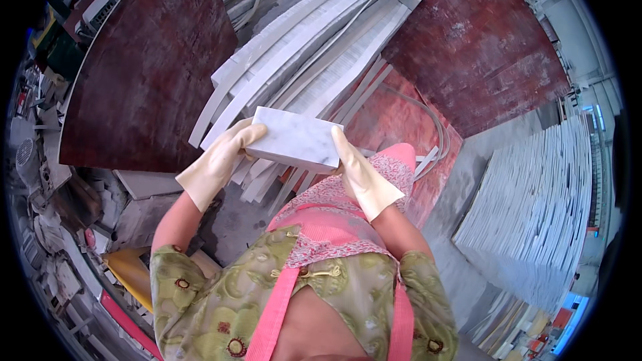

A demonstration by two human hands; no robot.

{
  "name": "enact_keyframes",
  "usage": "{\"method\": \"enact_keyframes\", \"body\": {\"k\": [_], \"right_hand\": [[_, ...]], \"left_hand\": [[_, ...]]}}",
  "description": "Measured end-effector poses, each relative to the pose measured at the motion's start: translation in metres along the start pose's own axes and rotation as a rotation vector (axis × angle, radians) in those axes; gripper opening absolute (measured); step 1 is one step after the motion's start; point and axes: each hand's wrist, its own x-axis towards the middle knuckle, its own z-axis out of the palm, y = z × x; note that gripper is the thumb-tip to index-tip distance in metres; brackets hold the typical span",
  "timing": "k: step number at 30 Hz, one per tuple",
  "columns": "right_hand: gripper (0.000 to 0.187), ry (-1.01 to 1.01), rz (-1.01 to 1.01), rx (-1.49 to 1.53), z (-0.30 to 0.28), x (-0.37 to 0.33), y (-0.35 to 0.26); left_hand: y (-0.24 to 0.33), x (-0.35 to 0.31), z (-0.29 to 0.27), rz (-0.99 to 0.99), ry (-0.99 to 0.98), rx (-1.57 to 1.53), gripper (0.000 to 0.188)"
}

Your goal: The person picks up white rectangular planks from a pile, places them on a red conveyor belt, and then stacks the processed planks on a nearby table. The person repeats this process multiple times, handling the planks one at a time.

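I hold a small rectangular slab of white marble [294, 139] with grey veins flat in front of my chest. My left hand [221, 159], in a cream rubber glove, grips its left end. My right hand [361, 175], gloved the same way, grips its right edge with the thumb lying along the slab's side. Just beyond the slab lies a stack of long white marble strips [314, 53] leaning across a bench.
Two dark red boards [144, 73] [478, 40] flank the strips. A tall pile of white tiles [535, 207] stands on the right. Stone offcuts and a yellow object [130, 271] lie at the lower left. A grey hose [431, 124] curves over the red surface.
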Motion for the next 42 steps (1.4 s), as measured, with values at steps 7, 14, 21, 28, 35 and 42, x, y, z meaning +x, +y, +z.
{"method": "enact_keyframes", "body": {"k": [7, 14, 21, 28, 35, 42], "right_hand": [[0.081, -0.024, -0.001, -0.012, -0.067, 0.08, -0.052], [0.092, 0.137, -0.085, 0.053, -0.177, 0.217, -0.136], [0.11, 0.23, 0.034, 0.167, -0.281, 0.344, -0.199], [0.12, 0.24, 0.223, 0.324, -0.327, 0.403, -0.229], [0.12, 0.275, 0.367, 0.246, -0.352, 0.431, -0.238], [0.063, 0.763, -0.6, -0.453, -0.333, 0.386, -0.222]], "left_hand": [[0.044, 0.11, -0.002, -0.038, 0.083, 0.156, 0.057], [0.106, 0.33, 0.008, -0.066, 0.137, 0.202, 0.049], [0.16, 0.502, 0.017, 0.124, 0.16, 0.527, 0.051], [0.204, 0.591, 0.037, -0.064, 0.298, 0.786, 0.033], [0.211, 0.639, 0.043, -0.12, 0.366, 0.859, 0.031], [0.187, 0.654, 0.024, -0.178, 0.435, 0.77, 0.082]]}}
